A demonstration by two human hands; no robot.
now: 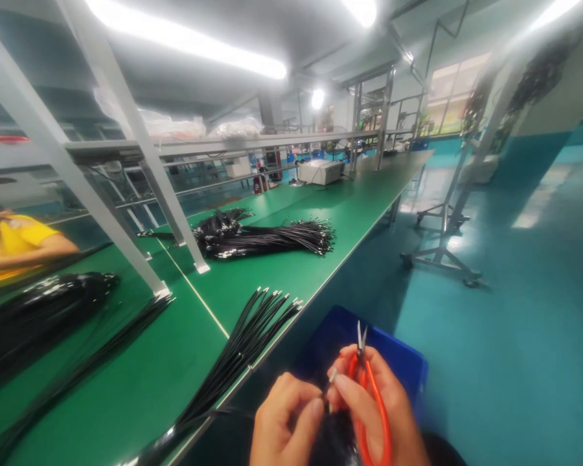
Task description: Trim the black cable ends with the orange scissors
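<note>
Orange-handled scissors [376,408] rest in my right hand [393,408], blades pointing up and slightly apart. The thumb and a finger of that hand also pinch a small whitish piece [332,375]. Close beside it, my left hand [289,417] is closed, thumb against finger, on a thin dark cable end; its exact shape is too small to tell. A bundle of black cables [238,349] with light-coloured tips lies along the edge of the green table [282,278], left of my hands.
Beneath my hands is a blue bin [408,356]. More black cables [276,238] lie farther along the table, others [43,317] at left. Metal posts [160,175] hold a shelf. A person in yellow [19,243] sits across at left. A wheeled stand [442,252] is at right.
</note>
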